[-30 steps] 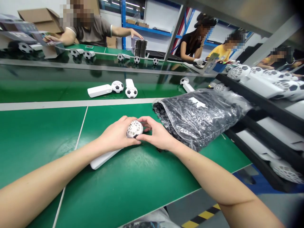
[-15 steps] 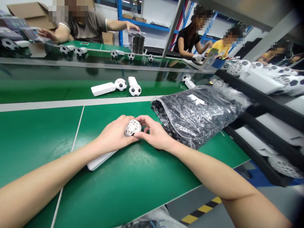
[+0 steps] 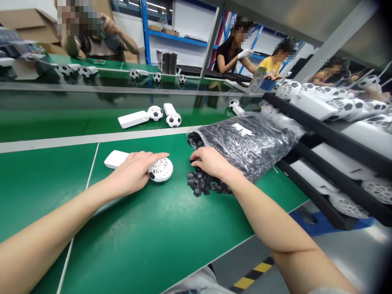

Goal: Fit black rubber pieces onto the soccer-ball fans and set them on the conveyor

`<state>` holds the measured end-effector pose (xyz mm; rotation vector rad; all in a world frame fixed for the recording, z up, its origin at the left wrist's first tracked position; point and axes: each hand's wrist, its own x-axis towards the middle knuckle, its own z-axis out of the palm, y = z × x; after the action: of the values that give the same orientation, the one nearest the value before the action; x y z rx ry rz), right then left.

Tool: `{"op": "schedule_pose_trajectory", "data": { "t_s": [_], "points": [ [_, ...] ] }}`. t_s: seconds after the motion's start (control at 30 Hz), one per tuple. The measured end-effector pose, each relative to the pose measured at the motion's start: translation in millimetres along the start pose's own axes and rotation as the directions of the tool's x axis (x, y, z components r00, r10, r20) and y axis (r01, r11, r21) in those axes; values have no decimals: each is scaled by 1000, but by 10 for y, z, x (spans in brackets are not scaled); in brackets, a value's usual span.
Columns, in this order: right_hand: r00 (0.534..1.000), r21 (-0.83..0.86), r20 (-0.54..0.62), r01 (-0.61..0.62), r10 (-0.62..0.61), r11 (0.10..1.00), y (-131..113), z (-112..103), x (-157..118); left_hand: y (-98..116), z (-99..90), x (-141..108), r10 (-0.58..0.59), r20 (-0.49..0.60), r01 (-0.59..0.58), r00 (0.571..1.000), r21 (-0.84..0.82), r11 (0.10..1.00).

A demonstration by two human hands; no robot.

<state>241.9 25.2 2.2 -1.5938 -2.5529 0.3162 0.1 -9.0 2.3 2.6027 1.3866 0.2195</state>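
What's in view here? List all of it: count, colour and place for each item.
Green workbench: one, green, under the hands.
Lattice ball shell: one, white, on the bench.
Rectangular handle: one, white, on the bench left of the shell.
Loose hexagonal pieces: small pile, black, on the bench by the bag.
Plastic bag of pieces: one, clear with black contents, right of the pile.
Ball-headed units: three, black and white, farther along the bench.
Shelf rack: one, black, far right.
Co-workers: four, beyond the bench.
Left hand: on shell and handle.
Right hand: on the black pieces.
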Motion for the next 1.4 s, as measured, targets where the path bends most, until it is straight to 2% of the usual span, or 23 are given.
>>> {"op": "schedule_pose_trajectory", "data": {
  "t_s": [0.13,0.2,0.27,0.33,0.43,0.5,0.6,0.77,0.9,0.97,1.03,1.1,1.2,1.3,1.4],
  "points": [
    [999,-253,11,48,-46,966,-92,63,-7,9,68,14,18,-66,-18,998,1,1000],
    [999,-278,-11,38,-43,960,-96,75,0,-6,86,20,21,-77,-22,997,-5,1000],
    [997,-172,-59,38,-49,984,-92,65,1,-28,89,21,25,-62,-27,998,-38,999],
    [992,69,-105,77,-70,995,-104,34,-15,-47,83,18,41,-28,-44,999,-90,995],
    [970,407,-185,221,-156,886,-181,-24,-74,-55,87,16,56,-5,-56,998,-153,987],
    [933,460,-247,351,-263,815,-255,-46,-122,-40,106,23,35,-16,-37,999,-171,985],
    [878,385,-289,472,-382,793,-355,-38,-177,9,137,41,-19,-51,11,999,-168,986],
    [827,152,-286,537,-483,830,-435,12,-198,98,144,59,-74,-99,58,992,-154,986],
    [733,41,-263,658,-627,752,-459,62,-151,98,157,61,-54,-122,33,991,-172,985],
    [712,71,-292,682,-639,727,-470,91,-121,89,163,63,-58,-133,34,989,-178,983],
    [758,192,-335,636,-559,747,-476,116,-96,90,160,66,-64,-138,37,988,-189,981],
    [824,345,-366,552,-433,759,-469,140,-76,103,148,69,-64,-130,37,989,-201,979],
    [890,508,-376,430,-257,746,-432,183,-39,129,131,69,-82,-121,56,989,-207,977],
    [956,671,-254,282,-145,685,-391,233,-2,138,132,63,-107,-122,81,987,-205,975],
    [983,818,-105,171,-150,549,-384,264,12,128,135,60,-106,-115,81,988,-202,976]
  ]
}}
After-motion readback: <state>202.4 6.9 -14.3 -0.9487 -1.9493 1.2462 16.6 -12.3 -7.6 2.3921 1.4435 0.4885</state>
